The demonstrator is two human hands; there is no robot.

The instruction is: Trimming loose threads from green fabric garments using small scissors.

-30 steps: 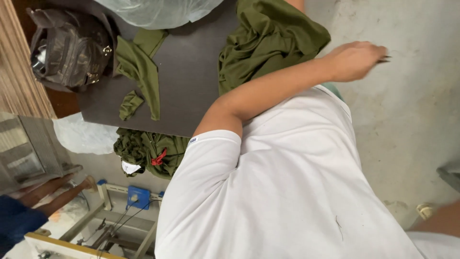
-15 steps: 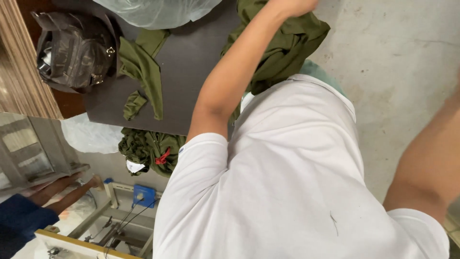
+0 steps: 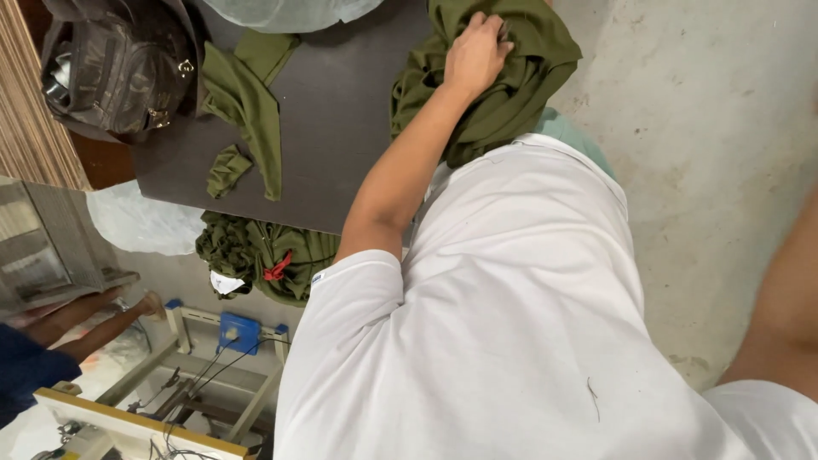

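Left hand (image 3: pixel 475 53): fingers curled down into the olive cloth heap (image 3: pixel 511 85), bunching it, on the dark table (image 3: pixel 341 128).
Right hand: out of frame; only a forearm at the right edge, so its state cannot be told.
Progress: heap looks gripped but not lifted; nothing spread flat.
Count, olive cloth: three lots — heap under hand; loose piece (image 3: pixel 247 111) left of hand; bundle (image 3: pixel 264 255) below the table edge.
Bags: one dark backpack (image 3: pixel 119 68), far left.

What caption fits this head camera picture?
A left hand grips bunched olive-green cloth on a dark grey table.
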